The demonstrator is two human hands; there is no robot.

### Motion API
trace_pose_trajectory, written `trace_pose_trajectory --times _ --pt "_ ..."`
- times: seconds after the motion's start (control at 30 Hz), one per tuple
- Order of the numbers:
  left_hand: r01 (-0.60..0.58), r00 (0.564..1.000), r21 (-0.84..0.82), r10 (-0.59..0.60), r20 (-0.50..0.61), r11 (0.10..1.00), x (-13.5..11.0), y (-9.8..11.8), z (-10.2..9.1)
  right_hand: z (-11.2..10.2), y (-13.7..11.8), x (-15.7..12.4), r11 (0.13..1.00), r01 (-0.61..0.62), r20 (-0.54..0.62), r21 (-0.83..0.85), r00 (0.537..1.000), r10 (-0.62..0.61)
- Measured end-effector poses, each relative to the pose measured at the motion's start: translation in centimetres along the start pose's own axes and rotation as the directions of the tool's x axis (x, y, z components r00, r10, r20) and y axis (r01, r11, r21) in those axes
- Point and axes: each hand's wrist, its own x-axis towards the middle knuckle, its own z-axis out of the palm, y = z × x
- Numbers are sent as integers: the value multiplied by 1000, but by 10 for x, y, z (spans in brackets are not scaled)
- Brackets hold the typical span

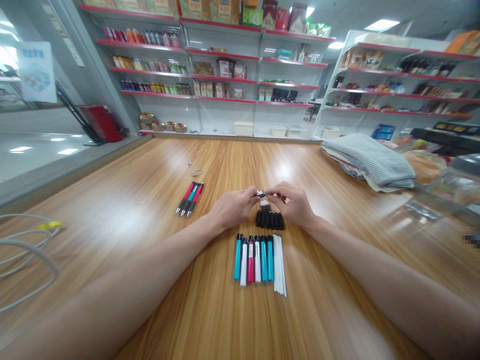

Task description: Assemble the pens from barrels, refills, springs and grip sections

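My left hand [236,206] and my right hand [291,201] meet over the middle of the table, fingers pinched at either end of a row of small silver pen tips [261,193]. Just below the tips is a cluster of tiny whitish and dark parts [265,205], too small to name. Several black rubber pen grips [269,220] lie side by side under my hands. Nearer to me is a row of pen barrels [250,259] in teal, white and pink with black tops. White ink refills [279,264] lie along their right side.
Three whole click pens [190,199] lie on the wooden table [202,310] left of my hands. Beyond them is a small loop [197,173]. White cable [28,250] coils at the left. Folded cloths [369,157] and a clear container [450,185] stand right. Stocked shelves [225,57] line the back.
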Motion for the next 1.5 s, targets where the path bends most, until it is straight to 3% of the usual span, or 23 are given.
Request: trace_pose_trajectory --times 0.37,0.83,1.5 --pt "-52 995 -33 49 -83 998 -1 -1 1 -1 3 3 966 172 126 -195 981 -149" --pt "-124 969 -120 94 -229 985 0 1 2 0 2 2 920 197 164 -338 975 -148" --pt "-116 957 -55 97 -272 992 0 1 2 0 -1 2 923 179 149 -339 980 -136"
